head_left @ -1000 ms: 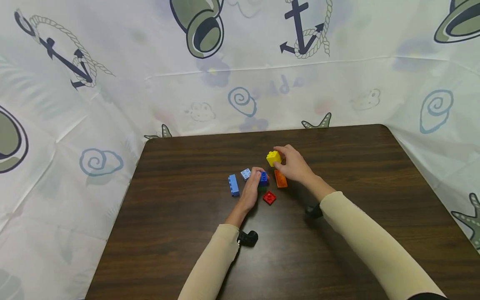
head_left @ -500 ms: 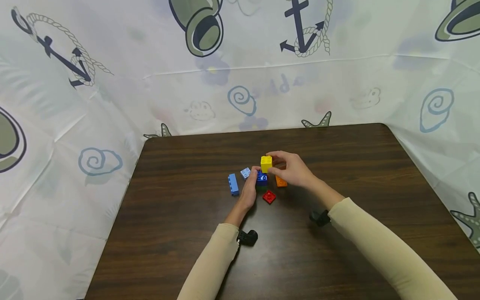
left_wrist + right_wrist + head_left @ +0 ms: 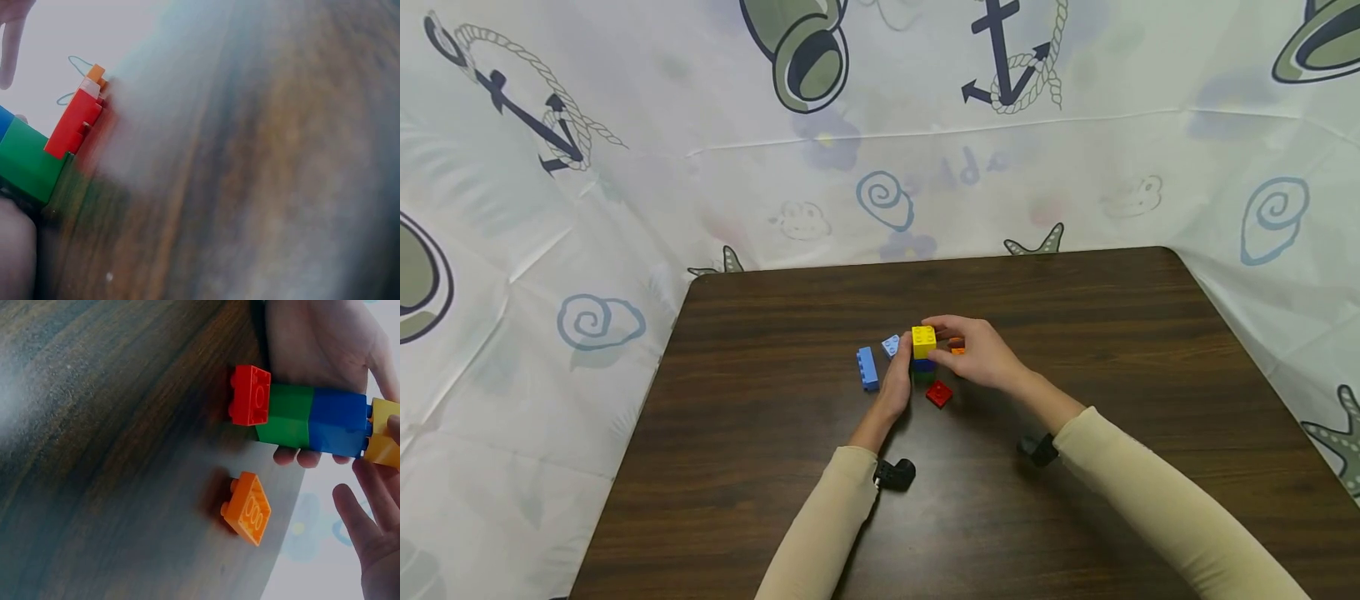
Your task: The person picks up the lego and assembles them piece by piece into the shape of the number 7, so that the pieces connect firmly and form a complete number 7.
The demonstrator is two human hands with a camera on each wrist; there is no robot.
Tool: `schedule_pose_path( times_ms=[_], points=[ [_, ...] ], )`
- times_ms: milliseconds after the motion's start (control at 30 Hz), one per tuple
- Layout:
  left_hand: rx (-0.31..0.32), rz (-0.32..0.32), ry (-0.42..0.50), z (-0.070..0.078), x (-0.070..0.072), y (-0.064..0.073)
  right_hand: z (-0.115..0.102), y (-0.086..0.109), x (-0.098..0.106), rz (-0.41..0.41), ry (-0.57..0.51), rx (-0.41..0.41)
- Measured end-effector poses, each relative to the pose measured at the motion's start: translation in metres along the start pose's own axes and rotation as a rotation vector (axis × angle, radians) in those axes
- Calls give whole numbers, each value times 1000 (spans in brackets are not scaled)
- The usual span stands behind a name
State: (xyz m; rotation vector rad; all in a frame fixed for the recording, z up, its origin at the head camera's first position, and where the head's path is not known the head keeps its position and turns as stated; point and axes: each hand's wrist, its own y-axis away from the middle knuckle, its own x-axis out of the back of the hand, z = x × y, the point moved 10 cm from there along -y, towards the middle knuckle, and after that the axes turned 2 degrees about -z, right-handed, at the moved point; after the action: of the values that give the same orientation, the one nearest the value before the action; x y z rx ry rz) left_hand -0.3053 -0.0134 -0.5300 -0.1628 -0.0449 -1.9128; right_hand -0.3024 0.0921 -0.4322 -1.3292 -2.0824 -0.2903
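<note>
Seven toy bricks here, two of them already stacked. The green brick [image 3: 284, 415] is at the bottom with the dark blue brick [image 3: 337, 422] on top of it, and the yellow brick [image 3: 923, 342] is right above that. From the right wrist you can see blue studs between the two, so the yellow one isn't fully pressed down.

As for the hands: the right hand [image 3: 976, 354] has the yellow brick pinched between thumb and fingers, so it's only open as wide as the brick. The left hand [image 3: 895, 383] is cupped round the green and blue pair, palm on the left side, fingertips poking out past the far side.

The red brick [image 3: 938, 393] is upside down on the near side of the stack, hollow facing up. The orange brick [image 3: 247, 509] is flipped the same way, over by the right hand and mostly hidden by it in the head view. Left of the left hand there's a long light blue brick [image 3: 867, 369] on its side, plus a small pale blue brick [image 3: 891, 345] just beside the fingers. All on a dark wood-grain tabletop [image 3: 760, 400].
</note>
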Motion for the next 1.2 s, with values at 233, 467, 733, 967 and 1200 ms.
schedule_pose_path(
  times_ms=[233, 467, 733, 967, 1200],
  points=[
    [-40, 6, 11, 6, -1, -1, -3, 2, 1, 7, 46, 12],
    [-81, -49, 19, 15, -5, -2, -7, 3, 2, 20, 115, 49],
    [-78, -75, -14, 51, -6, 8, -9, 5, 0, 37, 223, 54],
    [-8, -94, 5, 47, -7, 10, -14, 7, -1, 71, 270, 99],
    [-41, -94, 11, 48, -7, 10, -16, 9, -2, 87, 275, 149]
  ],
)
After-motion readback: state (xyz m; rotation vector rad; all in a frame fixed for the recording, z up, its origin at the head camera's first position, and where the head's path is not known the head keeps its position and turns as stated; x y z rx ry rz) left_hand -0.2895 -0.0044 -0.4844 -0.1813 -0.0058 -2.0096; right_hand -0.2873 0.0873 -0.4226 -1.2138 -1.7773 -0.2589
